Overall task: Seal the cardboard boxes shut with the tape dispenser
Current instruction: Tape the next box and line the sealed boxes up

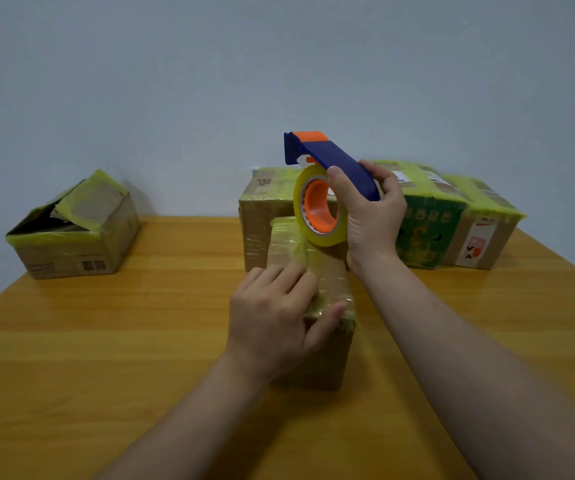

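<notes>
A small cardboard box (327,344), wrapped in yellowish tape, stands in the middle of the wooden table (106,341). My left hand (275,317) rests on its top with fingers laid flat and the thumb at the near top edge. My right hand (372,216) grips the blue and orange tape dispenser (327,161) by its handle, held up above the box's far end. The yellow tape roll (319,209) with an orange core hangs under it, just above the box top.
An open box (74,237) with raised taped flaps sits at the far left. Behind the small box stand a taped brown box (262,216), a green printed box (428,230) and another taped box (487,237), all against the wall.
</notes>
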{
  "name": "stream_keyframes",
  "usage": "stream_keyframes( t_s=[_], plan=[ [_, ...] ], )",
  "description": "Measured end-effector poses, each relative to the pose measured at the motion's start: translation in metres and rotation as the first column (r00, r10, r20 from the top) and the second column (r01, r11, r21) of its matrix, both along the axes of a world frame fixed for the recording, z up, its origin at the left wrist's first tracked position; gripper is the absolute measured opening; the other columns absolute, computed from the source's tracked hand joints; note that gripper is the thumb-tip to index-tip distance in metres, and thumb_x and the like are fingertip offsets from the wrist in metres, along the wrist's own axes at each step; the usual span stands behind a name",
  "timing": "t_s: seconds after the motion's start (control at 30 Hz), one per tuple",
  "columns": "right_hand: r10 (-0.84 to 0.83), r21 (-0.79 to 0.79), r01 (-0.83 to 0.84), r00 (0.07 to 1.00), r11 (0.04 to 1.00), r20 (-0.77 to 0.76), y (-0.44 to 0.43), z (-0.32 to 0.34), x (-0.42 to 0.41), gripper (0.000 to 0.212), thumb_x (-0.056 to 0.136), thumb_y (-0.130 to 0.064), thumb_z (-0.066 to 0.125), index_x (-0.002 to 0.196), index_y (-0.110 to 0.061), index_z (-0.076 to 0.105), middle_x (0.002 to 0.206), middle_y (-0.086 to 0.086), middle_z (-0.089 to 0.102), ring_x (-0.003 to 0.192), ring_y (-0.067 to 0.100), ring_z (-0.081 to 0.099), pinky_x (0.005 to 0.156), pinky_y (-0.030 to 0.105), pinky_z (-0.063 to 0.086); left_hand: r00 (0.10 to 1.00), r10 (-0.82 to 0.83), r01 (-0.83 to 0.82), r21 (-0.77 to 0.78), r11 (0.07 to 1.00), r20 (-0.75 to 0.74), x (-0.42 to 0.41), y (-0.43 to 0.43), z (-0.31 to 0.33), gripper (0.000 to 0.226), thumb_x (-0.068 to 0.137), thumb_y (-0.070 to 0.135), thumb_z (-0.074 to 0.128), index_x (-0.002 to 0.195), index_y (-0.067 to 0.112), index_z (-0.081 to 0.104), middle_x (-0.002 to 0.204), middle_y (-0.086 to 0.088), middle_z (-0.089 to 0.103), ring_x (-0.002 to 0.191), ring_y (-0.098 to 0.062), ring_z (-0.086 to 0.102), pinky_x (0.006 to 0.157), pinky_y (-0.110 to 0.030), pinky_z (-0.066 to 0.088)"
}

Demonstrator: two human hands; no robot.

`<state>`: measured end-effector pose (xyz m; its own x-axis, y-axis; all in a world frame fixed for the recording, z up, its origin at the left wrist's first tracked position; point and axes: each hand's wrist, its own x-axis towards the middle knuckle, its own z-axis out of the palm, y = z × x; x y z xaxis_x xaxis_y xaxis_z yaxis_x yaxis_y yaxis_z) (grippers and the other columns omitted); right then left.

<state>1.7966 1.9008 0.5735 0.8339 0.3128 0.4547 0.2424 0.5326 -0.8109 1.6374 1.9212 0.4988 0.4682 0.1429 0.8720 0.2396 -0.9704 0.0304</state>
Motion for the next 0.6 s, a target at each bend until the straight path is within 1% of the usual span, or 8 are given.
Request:
stream_keyframes(
  t_s=[0.1,0.2,0.27,0.33,0.4,0.47,0.53,0.6],
  plan=[
    [0.021,-0.007,-0.021,1.000,1.000,-0.010,0.004,0.001,0.000,0.059,0.073,-0.034,0.094,0.121,-0.022,0.062,0.114,-0.005,0.070,0.102,0.005,0.072,0.078,0.028,0.062,0.988,-0.136,0.134,-0.041,0.990,-0.071,-0.013,0.014,0.004,0.063,0.097,0.069,0.050,0.084,0.012,0.073,0.096,-0.003,0.074,0.087,-0.023,0.069,0.065,-0.043,0.053],
    [0.054,-0.008,-0.054,0.998,0.998,-0.014,0.006,0.000,-0.001,0.055,0.075,-0.030,0.093,0.120,-0.023,0.061,0.114,-0.004,0.069,0.102,0.003,0.072,0.077,0.027,0.062,0.933,-0.308,0.281,-0.157,0.947,-0.184,-0.028,0.028,0.027,0.058,0.081,0.068,0.069,0.084,0.011,0.076,0.100,-0.001,0.075,0.094,-0.022,0.072,0.070,-0.045,0.057],
    [0.066,-0.010,-0.066,0.998,0.998,-0.019,0.007,0.001,-0.002,0.054,0.076,-0.028,0.092,0.120,-0.023,0.061,0.114,-0.003,0.068,0.102,0.002,0.071,0.076,0.026,0.061,0.895,-0.349,0.284,-0.248,0.926,-0.279,-0.032,0.029,0.043,0.049,0.080,0.066,0.073,0.083,0.017,0.073,0.098,0.004,0.072,0.091,-0.017,0.069,0.070,-0.041,0.056],
    [0.067,0.000,-0.067,0.997,0.998,-0.041,0.010,0.001,-0.003,0.054,0.077,-0.025,0.092,0.121,-0.019,0.061,0.113,-0.003,0.069,0.100,0.004,0.072,0.076,0.026,0.062,0.900,-0.272,0.195,-0.245,0.950,-0.340,-0.030,0.019,0.049,0.038,0.079,0.062,0.068,0.078,0.025,0.062,0.089,0.009,0.063,0.081,-0.012,0.060,0.063,-0.036,0.050],
    [0.061,0.024,-0.059,0.994,0.998,-0.089,0.012,0.000,-0.003,0.053,0.077,-0.022,0.092,0.121,-0.015,0.062,0.108,-0.003,0.071,0.096,0.007,0.074,0.079,0.029,0.063,0.952,-0.128,0.077,-0.184,0.980,-0.280,-0.022,0.003,0.044,0.036,0.081,0.061,0.062,0.072,0.028,0.051,0.078,0.011,0.052,0.069,-0.008,0.048,0.055,-0.028,0.039],
    [0.074,0.056,-0.067,0.986,0.996,-0.148,0.014,-0.001,-0.001,0.053,0.078,-0.022,0.092,0.122,-0.011,0.064,0.103,-0.002,0.073,0.092,0.009,0.075,0.080,0.029,0.062,0.986,-0.024,-0.006,-0.178,0.984,-0.164,-0.013,-0.011,0.030,0.050,0.088,0.071,0.056,0.069,0.026,0.046,0.073,0.011,0.048,0.066,-0.006,0.041,0.054,-0.024,0.031],
    [0.093,0.072,-0.081,0.978,0.994,-0.188,0.014,-0.003,0.003,0.053,0.078,-0.024,0.091,0.122,-0.011,0.064,0.102,-0.003,0.074,0.090,0.009,0.075,0.078,0.026,0.061,1.000,0.016,-0.017,-0.135,0.991,-0.010,-0.003,-0.014,0.014,0.056,0.091,0.072,0.053,0.069,0.021,0.047,0.074,0.006,0.050,0.068,-0.007,0.038,0.057,-0.026,0.027],
    [0.104,0.062,-0.093,0.976,0.994,-0.190,0.013,-0.005,0.005,0.053,0.079,-0.028,0.091,0.122,-0.013,0.065,0.102,-0.003,0.074,0.091,0.010,0.076,0.077,0.024,0.060,0.996,0.043,-0.038,-0.062,0.997,0.075,0.004,-0.012,0.003,0.052,0.093,0.063,0.051,0.072,0.016,0.050,0.074,-0.001,0.050,0.067,-0.015,0.040,0.059,-0.030,0.026]
  ],
)
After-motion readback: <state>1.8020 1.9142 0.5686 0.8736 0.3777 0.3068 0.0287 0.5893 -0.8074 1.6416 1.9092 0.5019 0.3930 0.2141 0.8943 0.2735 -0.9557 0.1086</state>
